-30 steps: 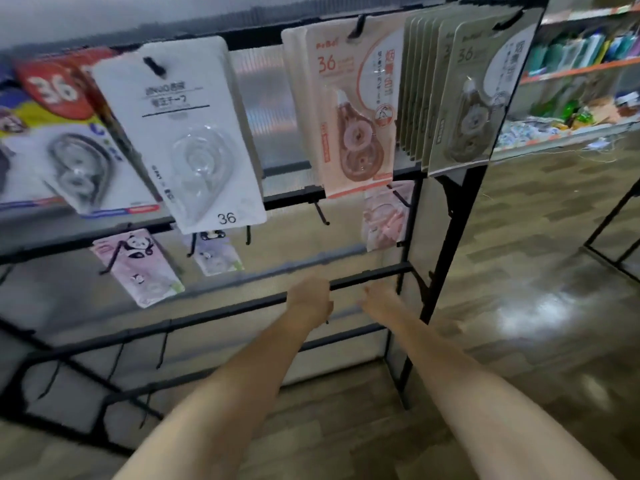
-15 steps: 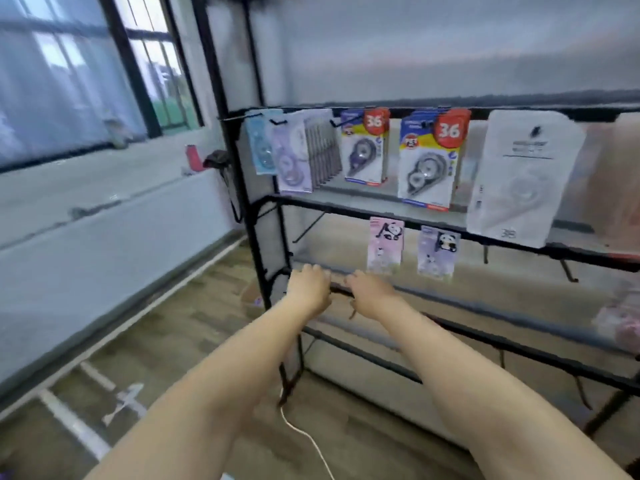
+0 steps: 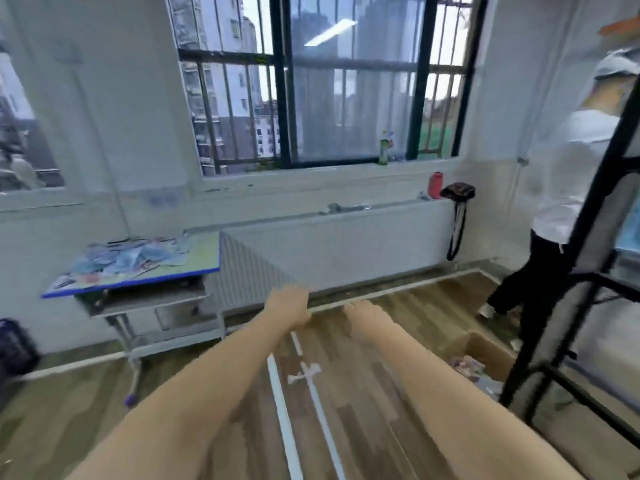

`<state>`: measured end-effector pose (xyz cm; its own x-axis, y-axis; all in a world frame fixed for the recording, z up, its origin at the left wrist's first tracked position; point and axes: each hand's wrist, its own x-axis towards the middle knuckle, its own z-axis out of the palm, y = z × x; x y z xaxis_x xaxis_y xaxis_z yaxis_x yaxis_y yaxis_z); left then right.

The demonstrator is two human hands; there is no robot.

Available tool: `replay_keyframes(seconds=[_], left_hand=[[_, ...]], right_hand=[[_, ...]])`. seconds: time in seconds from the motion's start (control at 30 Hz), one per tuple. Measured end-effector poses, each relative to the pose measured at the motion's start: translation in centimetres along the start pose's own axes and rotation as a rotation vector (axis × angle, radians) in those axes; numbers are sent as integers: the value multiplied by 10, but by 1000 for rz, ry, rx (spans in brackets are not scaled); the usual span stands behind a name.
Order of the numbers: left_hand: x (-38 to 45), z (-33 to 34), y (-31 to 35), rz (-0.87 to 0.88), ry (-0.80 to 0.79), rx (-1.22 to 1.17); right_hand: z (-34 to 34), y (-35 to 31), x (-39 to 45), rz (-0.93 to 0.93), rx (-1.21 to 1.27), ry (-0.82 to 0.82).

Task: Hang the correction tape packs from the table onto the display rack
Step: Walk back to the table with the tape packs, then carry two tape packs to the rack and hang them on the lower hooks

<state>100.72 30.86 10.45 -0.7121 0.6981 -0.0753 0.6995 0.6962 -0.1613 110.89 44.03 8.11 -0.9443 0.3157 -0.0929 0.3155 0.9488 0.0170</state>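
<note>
Rack gone sideways; left hand (image 3: 289, 304), right hand (image 3: 363, 315) empty.

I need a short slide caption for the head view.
Both empty hands, left and right, reach toward the table of packs.

Both arms outstretched forward; left hand (image 3: 287, 305), right hand (image 3: 363, 315) empty, fingers loosely curled.

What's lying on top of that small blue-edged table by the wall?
A loose pile of packs covers most of the table; blur hides their print, and whatever lies under the pile is covered.
</note>
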Motion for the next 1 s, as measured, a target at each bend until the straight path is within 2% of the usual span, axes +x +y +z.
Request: replay_keyframes(seconds=[0.17,0.4,0.8,1.0], left_hand=[[21,31,-121,-185,-37,33],[57,71,-240,-354,-114,-26],[210,113,-432,-613,-135,-88],[269,146,-506,-658,-198,-154]], right_hand=[[1,-100,99,-192,37,-29],[6,-192,225,-357,68,-91],[7,-296,497,-443,81,-178],[17,-340,597,-437,67,-277]])
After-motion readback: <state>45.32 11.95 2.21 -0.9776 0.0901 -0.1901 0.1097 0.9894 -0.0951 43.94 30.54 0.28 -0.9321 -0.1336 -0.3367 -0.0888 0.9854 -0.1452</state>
